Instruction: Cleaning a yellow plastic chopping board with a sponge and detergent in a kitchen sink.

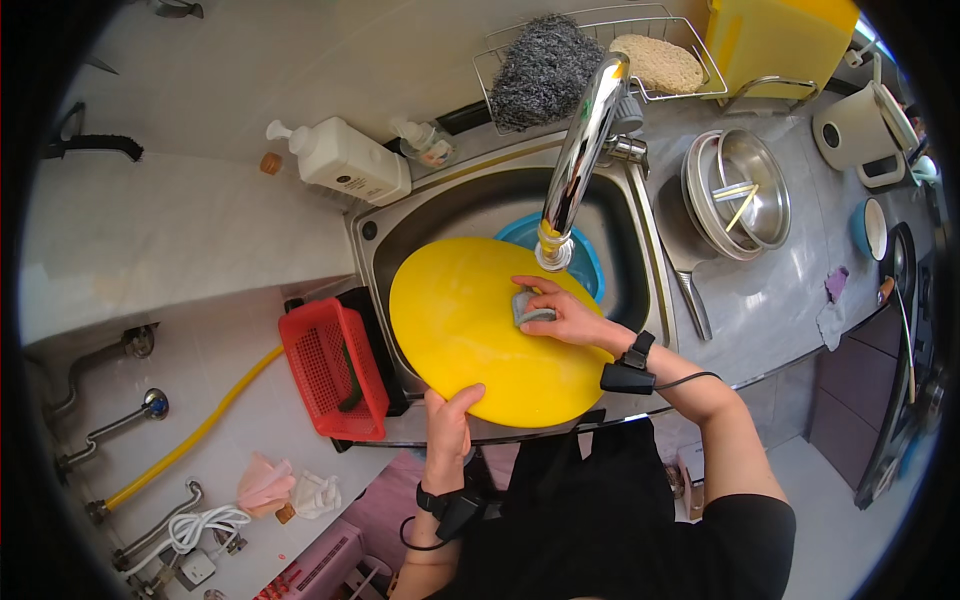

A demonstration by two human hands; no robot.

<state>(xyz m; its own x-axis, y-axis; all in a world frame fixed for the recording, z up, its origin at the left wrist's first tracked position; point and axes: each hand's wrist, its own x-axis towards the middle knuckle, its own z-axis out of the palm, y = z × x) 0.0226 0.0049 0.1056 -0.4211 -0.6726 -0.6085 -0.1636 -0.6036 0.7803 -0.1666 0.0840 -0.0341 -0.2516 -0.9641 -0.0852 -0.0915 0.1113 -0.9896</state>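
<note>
A round yellow cutting board (465,315) lies tilted over the front of a stainless steel sink (660,277). Its lower left edge is gripped by my left hand (448,424), thumb on top and fingers mostly hidden beneath. My right hand (570,319) pinches a folded grey scouring pad (523,306) against the board's upper face, right of its middle. Behind the board, a blue plastic basin (592,274) shows in part inside the sink. The chrome faucet (577,142) reaches over the sink, its spout just above the board's far edge; I cannot tell whether water runs.
Left of the sink stands a red plastic basket (306,375); behind it is a white pump bottle (352,161). On the right counter are stacked metal bowls (772,202), a metal spatula (694,304) and a blue bowl (870,229). A wire rack (600,26) holds a grey scrubber and a sponge.
</note>
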